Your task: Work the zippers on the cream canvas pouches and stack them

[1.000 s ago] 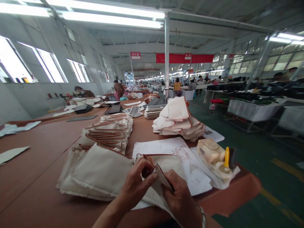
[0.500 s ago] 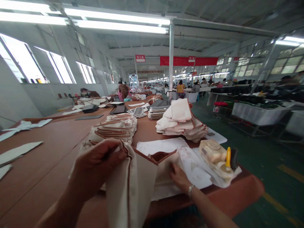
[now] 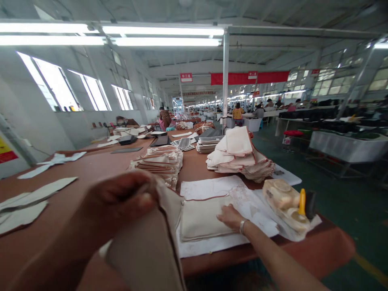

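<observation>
Pinched in the fingers of the left hand (image 3: 121, 206), a pale fabric piece (image 3: 142, 246) with a dark seam hung over the tabletop's (image 3: 103, 171) near edge. The right hand (image 3: 232, 218) was loosely open, fingertips resting on a flat pouch-like piece (image 3: 203, 220) towards the near right corner.

That light touch could have let the flat piece skew if the hanging one brushed it. The heaped pile (image 3: 236, 141) by the right edge leaned unevenly, so a knock might have sent its upper layers sliding. A careless forearm could also have tipped the yellow handle (image 3: 302, 202) (it stood upright near the right edge, rather exposed).

Counted, there were two hands, one hanging piece, one flat piece, one heaped pile, one folded stack (image 3: 160, 165) farther from the near edge, and one yellow handle; the layers within pile and stack could not be told.
</observation>
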